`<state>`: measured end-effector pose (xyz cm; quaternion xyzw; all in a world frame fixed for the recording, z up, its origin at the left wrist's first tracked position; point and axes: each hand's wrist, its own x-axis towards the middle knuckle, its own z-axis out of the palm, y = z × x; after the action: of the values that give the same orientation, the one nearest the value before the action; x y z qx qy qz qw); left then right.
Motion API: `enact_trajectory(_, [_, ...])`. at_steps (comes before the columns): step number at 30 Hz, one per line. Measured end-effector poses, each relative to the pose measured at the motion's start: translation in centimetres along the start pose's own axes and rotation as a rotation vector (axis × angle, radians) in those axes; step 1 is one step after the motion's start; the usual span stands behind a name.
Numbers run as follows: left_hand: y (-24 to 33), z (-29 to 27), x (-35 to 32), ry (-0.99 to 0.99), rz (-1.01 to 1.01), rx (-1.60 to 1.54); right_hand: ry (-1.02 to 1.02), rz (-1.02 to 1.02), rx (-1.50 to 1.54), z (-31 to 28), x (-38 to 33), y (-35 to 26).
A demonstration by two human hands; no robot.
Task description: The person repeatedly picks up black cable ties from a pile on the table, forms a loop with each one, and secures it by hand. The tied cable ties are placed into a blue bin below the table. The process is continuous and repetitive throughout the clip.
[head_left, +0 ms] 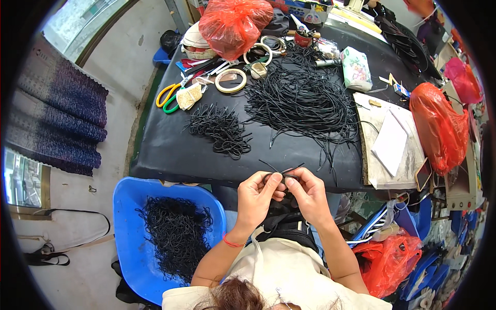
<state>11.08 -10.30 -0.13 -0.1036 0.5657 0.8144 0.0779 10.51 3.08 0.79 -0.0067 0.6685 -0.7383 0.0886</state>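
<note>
Close together at the table's front edge, my two hands work on one thin black cord (274,166). My left hand (260,190) pinches it between thumb and fingers, and my right hand (308,195) pinches it just beside. Two loose ends of the cord stick up above the fingertips; its middle part is hidden by my fingers. Beyond my hands lies a big tangle of long black cords (305,103). A smaller heap of short black cord pieces (219,129) sits to its left on the black table (170,150).
A blue tub (121,227) full of black cord pieces stands at left below the table. Scissors (168,97), a tape roll (231,81) and a red bag (235,26) lie at the back left. On the right are a board (369,150), a tissue pack (356,70) and another red bag (439,129).
</note>
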Motion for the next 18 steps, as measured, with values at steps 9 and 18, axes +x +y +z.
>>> enact_trajectory(9, [0.8,-0.7,0.0,-0.193,-0.137,-0.013,0.134,-0.12,-0.116,-0.1,1.2,1.0])
enact_trajectory(18, [-1.5,-1.6,0.7,-0.152,0.055,0.268,0.255,-0.258,-0.434,0.2,2.4,2.1])
